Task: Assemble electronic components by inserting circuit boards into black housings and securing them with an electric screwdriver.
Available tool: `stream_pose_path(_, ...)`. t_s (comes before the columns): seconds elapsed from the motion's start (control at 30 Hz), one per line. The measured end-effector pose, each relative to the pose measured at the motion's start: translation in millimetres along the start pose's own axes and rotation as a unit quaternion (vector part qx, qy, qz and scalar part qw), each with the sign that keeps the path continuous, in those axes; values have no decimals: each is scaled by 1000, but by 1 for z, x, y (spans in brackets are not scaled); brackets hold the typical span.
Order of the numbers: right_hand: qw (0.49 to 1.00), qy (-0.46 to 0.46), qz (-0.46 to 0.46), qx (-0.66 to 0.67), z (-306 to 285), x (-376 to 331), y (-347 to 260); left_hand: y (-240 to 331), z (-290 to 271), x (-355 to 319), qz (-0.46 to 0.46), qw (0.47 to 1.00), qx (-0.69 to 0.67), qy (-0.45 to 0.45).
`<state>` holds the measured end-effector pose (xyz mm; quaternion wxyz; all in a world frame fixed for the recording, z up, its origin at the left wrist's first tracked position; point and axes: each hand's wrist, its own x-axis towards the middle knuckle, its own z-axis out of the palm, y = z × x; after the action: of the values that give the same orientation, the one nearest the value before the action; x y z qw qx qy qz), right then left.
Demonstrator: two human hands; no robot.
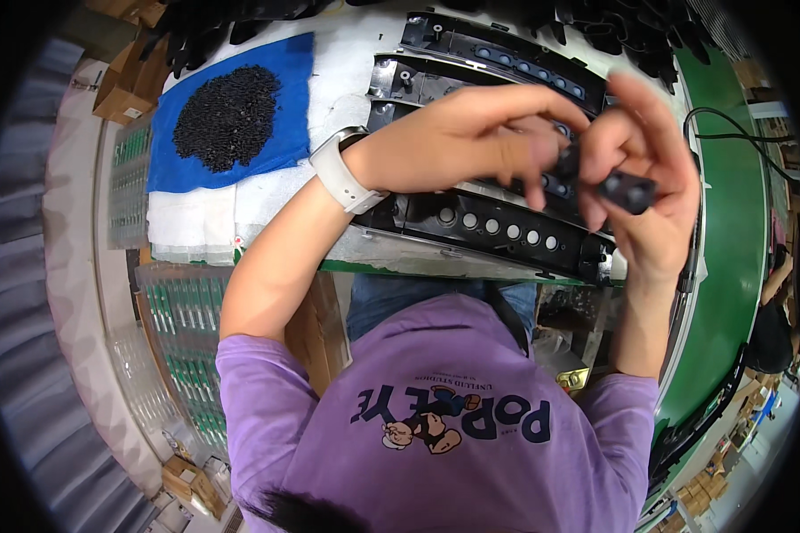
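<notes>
My right hand [644,169] grips a small black rubbery piece with round studs [628,191], raised above the right end of the long black housings. A dark bit shows at the left fingertips; whether it belongs to the same piece I cannot tell. My left hand [471,133], with a white-strapped watch [340,169] on its wrist, reaches across from the left. Its fingers are bent and smeared by motion. Below both hands lies the nearest black housing [498,233], with a row of pale round buttons. More housings lie beyond it, partly covered by my hands.
A heap of tiny black parts [227,117] lies on a blue cloth [292,75] at the left. Black pieces [596,22] are piled along the far edge. A green surface [724,213] runs down the right, with black cables [729,115]. Trays of green-and-silver parts [187,311] stand lower left.
</notes>
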<state>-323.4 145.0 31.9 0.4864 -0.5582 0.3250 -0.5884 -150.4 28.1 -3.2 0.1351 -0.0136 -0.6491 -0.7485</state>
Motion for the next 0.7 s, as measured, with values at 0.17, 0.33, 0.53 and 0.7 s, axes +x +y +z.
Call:
stream_pose_path(0.17, 999, 4, 22, 29, 1, -22, 11, 7, -3, -3, 2, 991, 128, -22)
stream_pose_path(0.33, 990, -57, 69, -107, -5, -31, 6, 14, -11, -9, 20, 934, 340, -104)
stream_pose_path(0.53, 920, -138, 143, -337, -4, -38, 19, 19, -2, -14, -45, 862, 490, -125)
stream_pose_path(0.7, 926, -134, 113, -334, -6, -38, 18, 23, -3, -17, -95, 845, 504, -150)
